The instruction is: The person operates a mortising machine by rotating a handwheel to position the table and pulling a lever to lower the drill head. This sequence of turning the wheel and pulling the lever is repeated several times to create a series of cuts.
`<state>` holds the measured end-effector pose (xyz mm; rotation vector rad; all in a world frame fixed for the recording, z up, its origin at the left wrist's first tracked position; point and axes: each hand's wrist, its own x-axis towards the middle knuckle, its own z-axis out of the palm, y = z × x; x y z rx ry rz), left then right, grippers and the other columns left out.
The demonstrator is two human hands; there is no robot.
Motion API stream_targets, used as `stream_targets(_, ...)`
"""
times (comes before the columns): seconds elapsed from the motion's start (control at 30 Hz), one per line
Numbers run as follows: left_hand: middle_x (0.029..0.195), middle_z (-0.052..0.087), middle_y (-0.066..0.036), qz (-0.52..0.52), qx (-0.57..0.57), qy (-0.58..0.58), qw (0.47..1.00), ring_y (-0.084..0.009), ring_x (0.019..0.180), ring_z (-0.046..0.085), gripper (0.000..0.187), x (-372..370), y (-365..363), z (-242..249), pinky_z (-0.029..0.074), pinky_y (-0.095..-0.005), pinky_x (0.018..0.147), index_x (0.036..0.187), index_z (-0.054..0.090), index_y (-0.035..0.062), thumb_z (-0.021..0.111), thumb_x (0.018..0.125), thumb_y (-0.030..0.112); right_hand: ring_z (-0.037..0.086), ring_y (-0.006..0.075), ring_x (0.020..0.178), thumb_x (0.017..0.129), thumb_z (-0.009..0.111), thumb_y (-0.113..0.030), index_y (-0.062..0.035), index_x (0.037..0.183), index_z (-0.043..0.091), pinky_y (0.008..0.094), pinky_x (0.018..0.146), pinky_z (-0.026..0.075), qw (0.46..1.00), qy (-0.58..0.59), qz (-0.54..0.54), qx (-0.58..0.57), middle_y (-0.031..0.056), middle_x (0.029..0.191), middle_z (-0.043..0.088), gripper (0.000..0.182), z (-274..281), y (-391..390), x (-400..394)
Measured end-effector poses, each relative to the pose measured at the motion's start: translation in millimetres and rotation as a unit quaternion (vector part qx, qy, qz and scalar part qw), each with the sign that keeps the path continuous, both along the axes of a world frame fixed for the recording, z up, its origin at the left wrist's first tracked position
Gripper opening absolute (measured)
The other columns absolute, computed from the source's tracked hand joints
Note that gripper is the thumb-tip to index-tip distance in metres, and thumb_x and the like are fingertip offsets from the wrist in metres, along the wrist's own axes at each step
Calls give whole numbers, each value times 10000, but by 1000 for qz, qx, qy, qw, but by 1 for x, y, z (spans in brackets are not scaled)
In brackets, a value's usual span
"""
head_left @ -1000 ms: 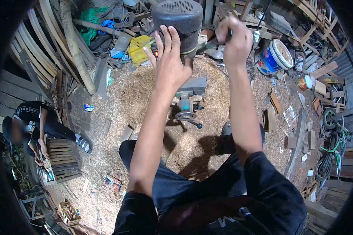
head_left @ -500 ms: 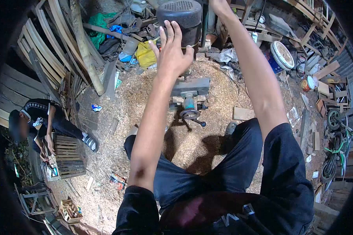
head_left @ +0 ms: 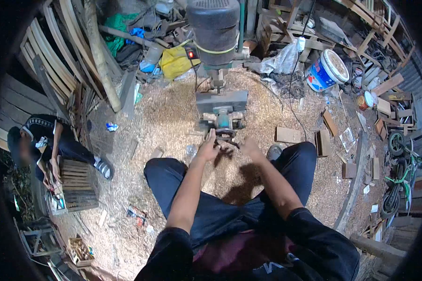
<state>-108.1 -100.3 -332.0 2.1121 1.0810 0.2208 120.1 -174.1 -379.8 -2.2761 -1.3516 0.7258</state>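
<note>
A machine with a dark cylindrical motor (head_left: 214,35) stands in front of me, with a flat metal plate (head_left: 222,100) below the motor. Under the plate is a small handwheel (head_left: 226,136). My left hand (head_left: 209,149) is at the wheel's left side, fingers stretched forward and apart. On the right, my right hand (head_left: 250,147) has its fingers curled at the wheel's handle; the grip itself is small and partly hidden. A red light (head_left: 191,54) glows on a switch left of the motor.
Another person (head_left: 47,150) sits at the left by a slatted wooden crate (head_left: 79,180). Wood blocks (head_left: 287,135) lie on the sawdust floor at the right. A white and blue bucket (head_left: 327,70) stands farther back, and a motorcycle (head_left: 396,182) is at the far right.
Both my hands have come down from beside the motor to the handwheel. The left moved off the motor's side, the right from above. The view has shifted, showing more of the switch and bucket.
</note>
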Motion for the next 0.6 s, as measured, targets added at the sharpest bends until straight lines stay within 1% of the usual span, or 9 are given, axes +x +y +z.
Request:
stream_targets(0.07, 1620, 72, -240, 9, -61, -25, 998, -315, 1511, 101, 913, 3, -4, 8, 174, -356, 1213, 1554, 1, 6, 612, 892, 160, 677, 420, 826, 873, 658, -327, 13, 1027, 682, 478, 759, 535, 997, -40, 52, -35, 282, 898, 677, 374, -6, 1, -19)
stream_targets(0.1, 1619, 77, -240, 7, -61, -23, 998, -325, 1510, 95, 927, 3, -6, 14, 167, -346, 1215, 1552, -10, 7, 618, 886, 151, 675, 422, 826, 872, 661, -329, 11, 1014, 689, 482, 760, 534, 997, -46, 51, -28, 282, 896, 678, 369, -16, 0, -19)
stream_targets(0.17, 1619, 76, -239, 8, -86, -32, 996, -327, 1506, 115, 927, 4, -2, 11, 176, -339, 1212, 1552, -11, 8, 616, 885, 154, 671, 425, 825, 869, 668, -333, 6, 989, 703, 491, 762, 532, 997, -58, 51, -18, 283, 893, 679, 362, -40, -6, -14)
stream_targets(0.2, 1619, 76, -238, 7, -97, -36, 995, -329, 1504, 124, 927, 3, -1, 8, 181, -335, 1211, 1551, -12, 8, 614, 884, 156, 671, 422, 817, 864, 678, -332, -2, 964, 712, 492, 758, 532, 998, -30, 44, -18, 274, 879, 681, 347, -36, -10, -10)
stream_targets(0.27, 1619, 86, -235, 0, -54, -19, 998, -330, 1494, 172, 933, 1, 3, -3, 210, -329, 1202, 1558, -16, 40, 617, 886, 178, 672, 415, 800, 854, 696, -330, -18, 913, 730, 493, 749, 533, 999, 26, 29, -9, 254, 852, 685, 320, -17, -9, -3)
stream_targets(0.3, 1619, 89, -233, 5, -66, -18, 998, -330, 1493, 176, 933, 2, 2, 0, 214, -330, 1200, 1561, -15, 50, 618, 888, 183, 675, 405, 765, 829, 732, -360, -36, 863, 743, 495, 725, 535, 998, -49, 30, -17, 225, 816, 689, 326, -34, -3, -6)
stream_targets(0.4, 1621, 87, -227, 5, -93, -26, 995, -331, 1492, 183, 937, 0, 3, 4, 220, -339, 1198, 1566, -11, 75, 624, 889, 203, 676, 400, 745, 814, 746, -363, -37, 895, 745, 484, 705, 538, 996, -66, 49, 44, 227, 825, 688, 336, -52, 0, -14)
stream_targets(0.5, 1621, 95, -224, 1, -76, -12, 997, -333, 1489, 192, 936, 0, 2, 0, 221, -348, 1197, 1568, -3, 85, 628, 888, 214, 677, 409, 761, 809, 726, -281, -24, 875, 736, 492, 723, 538, 999, -17, 22, 18, 244, 835, 682, 265, -23, -10, -3)
stream_targets(0.6, 1619, 112, -225, -3, -67, -10, 998, -330, 1488, 202, 931, -3, 2, -4, 218, -339, 1195, 1570, 7, 93, 633, 893, 219, 671, 422, 771, 801, 704, -227, -17, 863, 728, 500, 739, 537, 999, -27, -4, -21, 249, 835, 678, 220, -15, -8, -9)
